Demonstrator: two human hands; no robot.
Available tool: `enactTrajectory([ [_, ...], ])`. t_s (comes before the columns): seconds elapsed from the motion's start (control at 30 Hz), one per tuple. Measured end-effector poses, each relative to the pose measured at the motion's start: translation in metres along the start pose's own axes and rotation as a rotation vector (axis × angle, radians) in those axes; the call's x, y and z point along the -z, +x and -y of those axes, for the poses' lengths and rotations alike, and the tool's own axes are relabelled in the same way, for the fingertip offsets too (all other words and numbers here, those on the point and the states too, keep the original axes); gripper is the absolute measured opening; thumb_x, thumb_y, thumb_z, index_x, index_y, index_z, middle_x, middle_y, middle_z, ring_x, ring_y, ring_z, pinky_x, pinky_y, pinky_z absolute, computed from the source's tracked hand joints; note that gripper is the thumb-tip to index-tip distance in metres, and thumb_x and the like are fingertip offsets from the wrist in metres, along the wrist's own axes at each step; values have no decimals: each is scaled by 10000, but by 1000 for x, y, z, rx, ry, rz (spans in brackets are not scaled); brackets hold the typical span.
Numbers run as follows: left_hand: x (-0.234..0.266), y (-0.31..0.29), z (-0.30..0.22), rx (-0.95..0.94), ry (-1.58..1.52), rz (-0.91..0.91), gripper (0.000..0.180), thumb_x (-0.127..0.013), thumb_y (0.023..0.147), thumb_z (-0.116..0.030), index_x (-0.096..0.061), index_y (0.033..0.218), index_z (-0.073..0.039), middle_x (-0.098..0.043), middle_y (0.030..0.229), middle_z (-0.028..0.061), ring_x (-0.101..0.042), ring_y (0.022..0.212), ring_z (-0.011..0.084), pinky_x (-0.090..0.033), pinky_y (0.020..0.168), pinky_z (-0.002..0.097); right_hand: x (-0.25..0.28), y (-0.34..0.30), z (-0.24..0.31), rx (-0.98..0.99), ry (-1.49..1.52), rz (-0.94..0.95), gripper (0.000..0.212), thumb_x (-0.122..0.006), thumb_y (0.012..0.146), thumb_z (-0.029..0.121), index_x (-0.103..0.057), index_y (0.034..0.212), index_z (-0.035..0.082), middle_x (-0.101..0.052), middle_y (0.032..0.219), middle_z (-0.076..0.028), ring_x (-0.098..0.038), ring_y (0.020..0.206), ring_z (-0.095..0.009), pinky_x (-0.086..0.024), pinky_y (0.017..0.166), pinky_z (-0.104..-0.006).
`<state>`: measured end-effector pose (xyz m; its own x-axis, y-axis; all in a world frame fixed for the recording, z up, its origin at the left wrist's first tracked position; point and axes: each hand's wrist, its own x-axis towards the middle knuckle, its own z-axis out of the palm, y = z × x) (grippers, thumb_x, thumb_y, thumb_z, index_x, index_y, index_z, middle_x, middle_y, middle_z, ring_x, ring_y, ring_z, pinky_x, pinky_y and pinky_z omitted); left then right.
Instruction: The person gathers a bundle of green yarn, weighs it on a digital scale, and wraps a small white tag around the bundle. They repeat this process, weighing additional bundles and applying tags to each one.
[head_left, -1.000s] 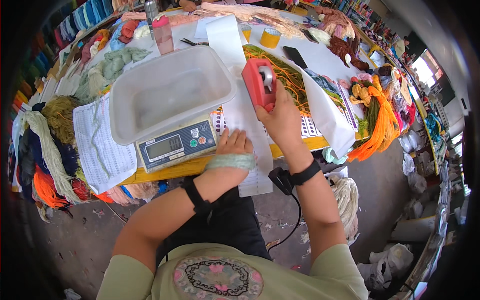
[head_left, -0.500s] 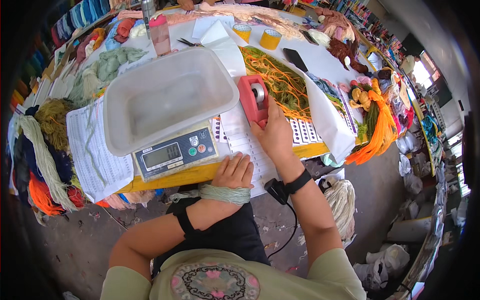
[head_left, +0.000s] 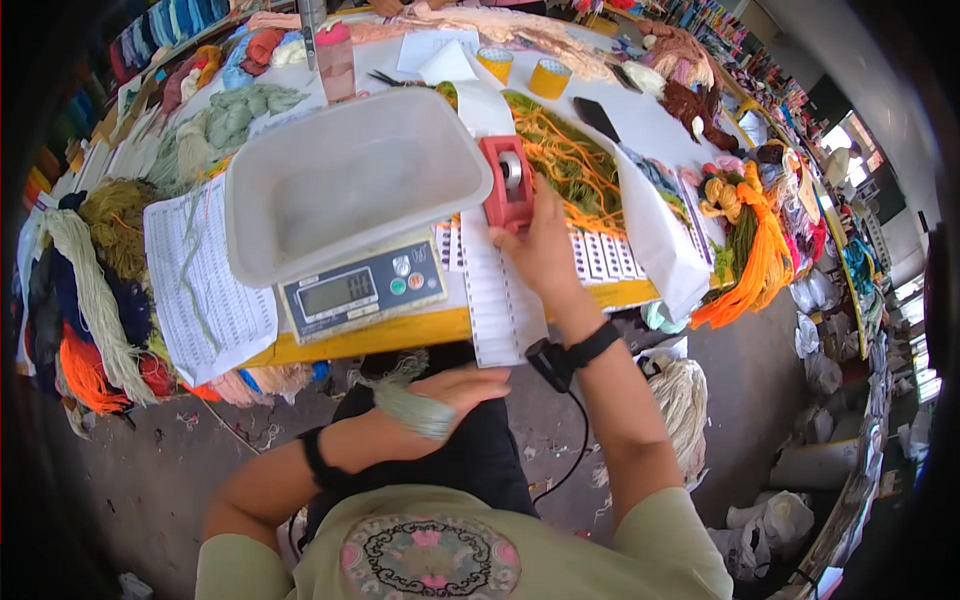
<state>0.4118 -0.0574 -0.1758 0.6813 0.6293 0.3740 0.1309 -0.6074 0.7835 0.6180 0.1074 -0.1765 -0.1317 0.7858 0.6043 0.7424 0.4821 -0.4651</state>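
Observation:
My right hand (head_left: pixel 541 243) grips the near end of a red tape dispenser (head_left: pixel 507 205), its fingers along the right side and the thumb at the near end. Under and in front of the dispenser a white printed paper strip (head_left: pixel 490 310) hangs past the table's front edge. My left hand (head_left: pixel 462 388) is below the edge, over my lap, with fingers stretched out, slightly blurred. A pale green yarn skein (head_left: pixel 415 410) loops round this hand. Left of the dispenser, a translucent plastic tub (head_left: pixel 350 190) stands on a digital scale (head_left: pixel 362 290).
Green and orange yarn (head_left: pixel 565 165) lies partly wrapped in white paper. Beyond are two yellow tape rolls (head_left: pixel 549 78), a dark phone (head_left: pixel 597 119) and a pink-capped bottle (head_left: pixel 336 65). A printed sheet (head_left: pixel 205 290) lies left of the scale. Yarn bundles crowd both table ends.
My left hand has left the paper strip at the table edge and dropped toward my lap, turning sideways with the skein. My right hand stays on the tape dispenser.

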Motion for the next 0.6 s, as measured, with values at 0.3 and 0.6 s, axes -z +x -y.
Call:
enactTrajectory([
  [0.3,102,-148,-80,681,-575,-677,482,-546,947,-499,-597,1091,-42,-533,593,0,-365,418,26,-256,381,190,79,-71,42,-394,418,-153,549,-698,831,62,-446,1315,-1,-549,1224,-137,-580,1072,-249,-473,897,-356],
  [0.6,89,-169,-88,639,-637,-870,413,-493,1004,-374,-572,1134,10,-603,800,46,-559,714,124,-456,686,274,23,-108,131,43,255,169,295,-701,789,58,-593,1062,21,-621,987,-135,-608,890,-297,-487,791,-361],
])
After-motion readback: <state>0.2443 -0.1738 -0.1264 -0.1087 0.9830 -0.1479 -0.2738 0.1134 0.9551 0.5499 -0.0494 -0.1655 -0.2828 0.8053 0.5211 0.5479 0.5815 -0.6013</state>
